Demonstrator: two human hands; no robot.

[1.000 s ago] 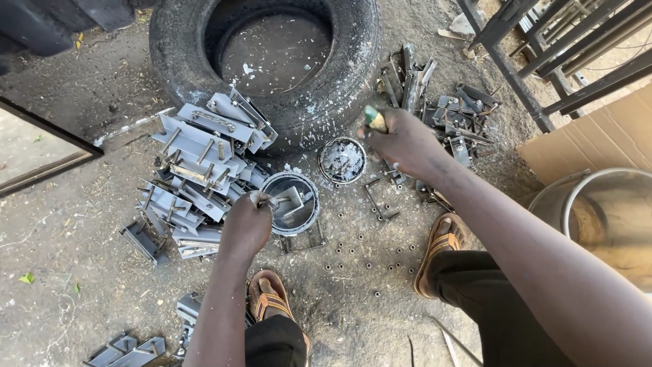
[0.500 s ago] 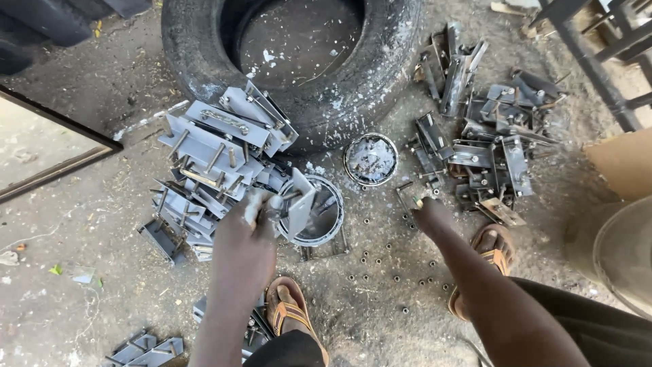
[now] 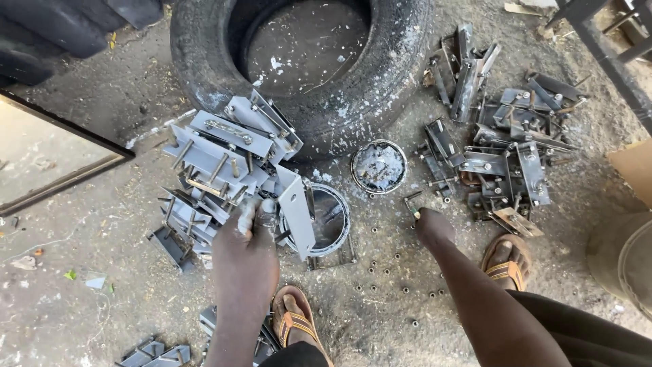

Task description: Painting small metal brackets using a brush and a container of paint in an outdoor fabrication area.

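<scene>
Now the left hand [image 3: 248,238] grips a grey painted bracket [image 3: 297,216], lifted on edge over the paint tin [image 3: 331,219]; half a second ago it lay lower in the tin. Meanwhile the right hand [image 3: 429,228] has dropped from the bare pile [image 3: 502,170], fingers pinched on a small bolt [image 3: 409,202]. Painted brackets stack at left [image 3: 217,170], against the tyre [image 3: 299,61].

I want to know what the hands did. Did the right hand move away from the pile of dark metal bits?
Yes. The right hand came down from beside the small round tin to the ground below it.
</scene>
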